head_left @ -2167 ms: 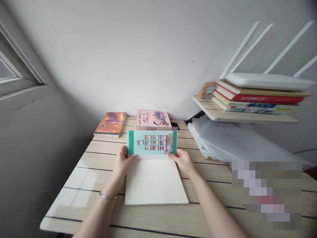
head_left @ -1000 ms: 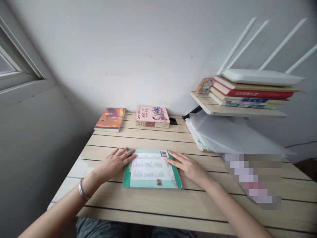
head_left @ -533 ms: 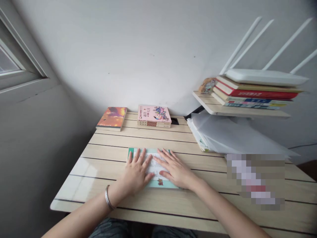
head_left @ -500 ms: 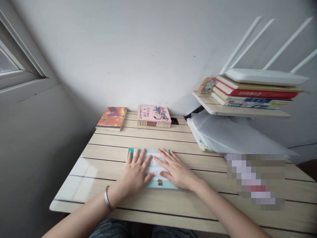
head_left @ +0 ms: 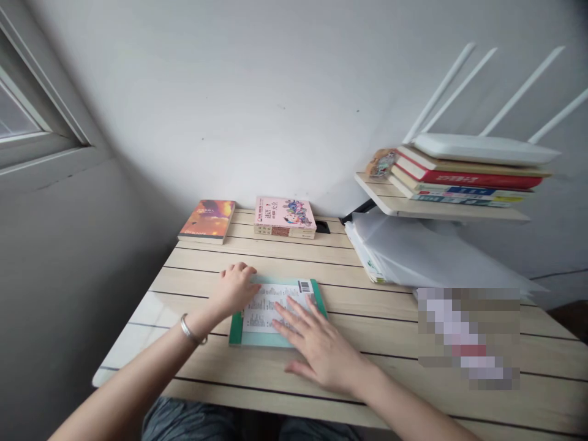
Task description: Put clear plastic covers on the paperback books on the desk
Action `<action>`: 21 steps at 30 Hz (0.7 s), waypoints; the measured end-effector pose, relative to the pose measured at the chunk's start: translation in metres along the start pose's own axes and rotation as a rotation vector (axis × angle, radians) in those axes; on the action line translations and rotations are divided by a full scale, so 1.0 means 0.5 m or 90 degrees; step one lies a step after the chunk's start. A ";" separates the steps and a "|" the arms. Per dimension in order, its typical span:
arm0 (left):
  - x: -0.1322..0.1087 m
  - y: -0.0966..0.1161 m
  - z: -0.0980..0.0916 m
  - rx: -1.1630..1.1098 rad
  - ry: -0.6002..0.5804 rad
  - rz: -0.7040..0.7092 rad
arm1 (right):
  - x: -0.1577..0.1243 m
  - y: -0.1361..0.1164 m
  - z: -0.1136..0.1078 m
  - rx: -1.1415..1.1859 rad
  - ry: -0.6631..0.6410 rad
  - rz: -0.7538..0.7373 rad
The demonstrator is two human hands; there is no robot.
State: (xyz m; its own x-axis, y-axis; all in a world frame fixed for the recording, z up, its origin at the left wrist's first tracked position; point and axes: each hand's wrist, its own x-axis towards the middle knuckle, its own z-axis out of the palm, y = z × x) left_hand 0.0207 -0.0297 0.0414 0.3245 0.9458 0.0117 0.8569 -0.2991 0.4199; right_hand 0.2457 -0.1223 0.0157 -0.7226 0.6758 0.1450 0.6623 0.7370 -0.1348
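Note:
A thin green-edged book [head_left: 269,305] lies back cover up on the wooden table [head_left: 349,380], its barcode at the far right corner. My left hand [head_left: 234,288] has its fingers curled over the book's far left corner, gripping that edge. My right hand [head_left: 319,349] lies flat and open on the near right part of the cover, fingers spread and pointing toward the left. A silver bangle sits on my left wrist.
An orange book [head_left: 207,220] and a pink book [head_left: 285,215] lie at the table's far edge by the wall. A stack of plastic-covered sheets [head_left: 427,257] fills the right side. Above it a shelf [head_left: 436,211] carries several books and a white router [head_left: 482,149].
Both hands lay flat side by side on the cover before. My left hand has moved to the far left corner and curled round it. My right hand slid nearer to me.

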 end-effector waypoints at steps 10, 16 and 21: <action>0.100 0.022 -0.009 -0.078 -0.146 0.040 | -0.004 -0.012 0.027 -0.052 0.015 -0.045; 0.106 0.049 -0.006 -0.149 -0.169 0.045 | -0.008 -0.009 0.019 -0.088 0.036 -0.100; 0.101 0.047 -0.043 -0.271 -0.233 0.036 | -0.017 -0.012 0.005 -0.117 0.059 -0.125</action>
State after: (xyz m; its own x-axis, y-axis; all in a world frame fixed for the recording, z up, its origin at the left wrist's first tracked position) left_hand 0.0486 0.0135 0.0712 0.5488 0.8012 -0.2387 0.6208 -0.1993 0.7582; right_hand 0.2473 -0.1322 0.0128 -0.8250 0.5114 0.2404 0.5425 0.8359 0.0835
